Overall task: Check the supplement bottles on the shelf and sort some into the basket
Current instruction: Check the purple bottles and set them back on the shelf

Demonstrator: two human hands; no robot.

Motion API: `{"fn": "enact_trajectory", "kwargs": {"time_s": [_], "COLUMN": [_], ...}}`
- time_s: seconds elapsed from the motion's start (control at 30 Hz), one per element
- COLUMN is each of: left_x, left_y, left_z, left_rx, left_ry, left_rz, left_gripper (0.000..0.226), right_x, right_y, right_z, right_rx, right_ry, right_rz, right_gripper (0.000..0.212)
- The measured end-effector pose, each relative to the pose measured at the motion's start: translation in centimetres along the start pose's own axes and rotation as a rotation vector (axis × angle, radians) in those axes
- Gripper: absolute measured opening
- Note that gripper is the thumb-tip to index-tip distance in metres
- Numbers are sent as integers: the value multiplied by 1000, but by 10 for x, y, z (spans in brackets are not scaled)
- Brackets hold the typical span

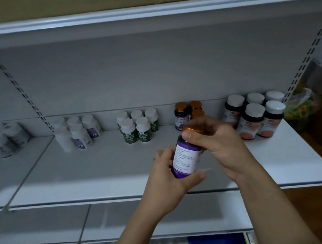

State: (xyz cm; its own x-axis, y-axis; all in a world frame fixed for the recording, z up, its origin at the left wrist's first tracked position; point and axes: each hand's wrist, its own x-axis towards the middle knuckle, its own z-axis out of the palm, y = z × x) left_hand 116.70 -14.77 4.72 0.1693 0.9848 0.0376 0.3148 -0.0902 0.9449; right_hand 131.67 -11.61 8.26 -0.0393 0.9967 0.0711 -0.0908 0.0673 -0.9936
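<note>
Centrally, left hand [167,175] gripping purple-label bottle [184,157]; right hand [221,144] pinching its orange cap [193,129] — label print too blurred to read

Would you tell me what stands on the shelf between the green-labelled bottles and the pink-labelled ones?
In the head view, orange-capped purple-labelled bottles stand there, partly behind the held bottle.

**Bottle held before shelf row**

My left hand [167,180] grips the bottle [185,155] at its base, right hand [218,143] at its cap, over the shelf [81,173] front. Behind, along the back: left cluster [79,132], middle cluster [138,125], rear cluster [185,112] straight behind the bottle, right cluster [257,117].
</note>
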Motion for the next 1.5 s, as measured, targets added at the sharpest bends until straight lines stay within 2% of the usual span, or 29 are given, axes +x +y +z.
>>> {"fn": "enact_trajectory", "kwargs": {"time_s": [0.07, 0.17, 0.27, 0.37, 0.43, 0.53, 0.6, 0.7, 0.8, 0.9, 1.13, 1.27, 1.37, 1.5], "left_x": [1, -4, -6, -6, -7, -5, -2, 0, 0, 5, 18, 33, 44, 55], "left_y": [-2, -3, -4, -7, -7, -7, -8, -9, -10, -16, -29, -47, -53, -56], "left_z": [-3, -5, -4, -5, -6, -9, -12, -13, -10, -11, -13, -14, -21, -33], "left_rx": [-37, -214, -295, -330, -293, -116, -94, -121, -163, -88, 210, 548, 755, 821], "left_ry": [-19, -116, -120, -148, -143, -39, 15, 7, -71, -68, -43, -12, -9, -34], "left_rz": [-4, 23, 66, 68, 79, 159, 196, 170, 53, 1, 35, 83, 62, 48], "left_gripper": [52, 58, 49, 49, 46, 53, 57, 57, 58, 56, 51, 60, 70, 68], "right_x": [0, 0, -1, -1, -5, -17, -20, -17, -14, -8, 2, 22, 47, 82], "right_y": [-1, 1, 4, 4, 1, -10, -16, -16, -7, 0, 13, 35, 47, 52], "right_z": [-2, -11, -15, -15, -19, -24, -24, -22, -16, -16, -4, 4, 5, -3], "right_rx": [-15, -18, 12, 74, 64, -139, -244, -255, -189, -273, -544, -709, -841, -1012], "right_ry": [-24, -102, -147, -207, -269, -427, -461, -356, -171, -91, 0, 57, 83, 146], "right_rz": [1, 13, 8, -6, -44, -156, -218, -233, -127, -59, 1, -34, 7, -69], "right_gripper": [39, 42, 42, 42, 51, 57, 55, 53, 41, 29, 22, 20, 13, 14]}}
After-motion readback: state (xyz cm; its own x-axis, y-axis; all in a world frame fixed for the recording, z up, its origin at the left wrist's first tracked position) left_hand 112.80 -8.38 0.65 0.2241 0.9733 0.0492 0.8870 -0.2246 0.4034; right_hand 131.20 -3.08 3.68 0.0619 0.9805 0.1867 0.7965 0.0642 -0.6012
